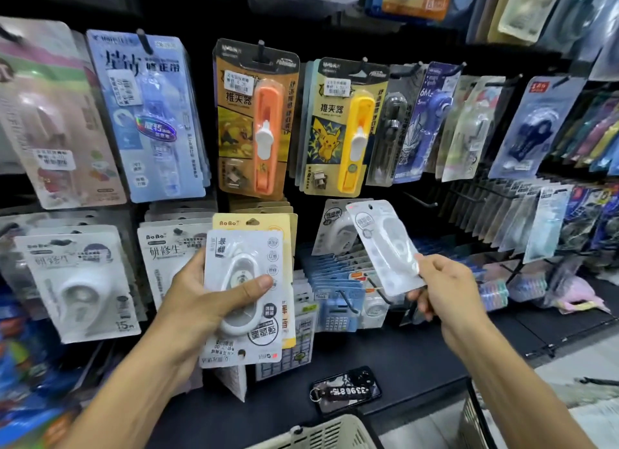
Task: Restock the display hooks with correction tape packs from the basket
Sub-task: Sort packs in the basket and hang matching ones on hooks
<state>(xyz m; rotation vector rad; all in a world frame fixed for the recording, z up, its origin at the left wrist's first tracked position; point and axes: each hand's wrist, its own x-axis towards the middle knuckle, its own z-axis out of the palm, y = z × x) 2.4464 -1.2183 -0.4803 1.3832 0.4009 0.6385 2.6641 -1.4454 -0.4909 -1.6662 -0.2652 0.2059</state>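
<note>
Phone [346,389] on the black shelf [402,358], basket [321,433] below, hanging packs crowding the hooks, my left hand [201,294] gripping an upside-down white correction tape pack [244,294], my right hand [442,288] pinching a tilted clear pack [385,244]

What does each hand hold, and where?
Left hand grips an upside-down pack across its middle; right hand pinches another pack at its lower edge.

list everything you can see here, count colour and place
held packs: 2, white, one in each hand, left one upside down
orange clip pusher: 1 in front, upper middle hook
yellow clip pusher: 1 in front, right of the orange one
blue pack: 1 in front, upper left hook
hanging white packs: several, lower left hooks
phone: 1, black, on the shelf
basket: 1, beige, bottom edge
left hand: grips one pack
right hand: pinches the other pack
</note>
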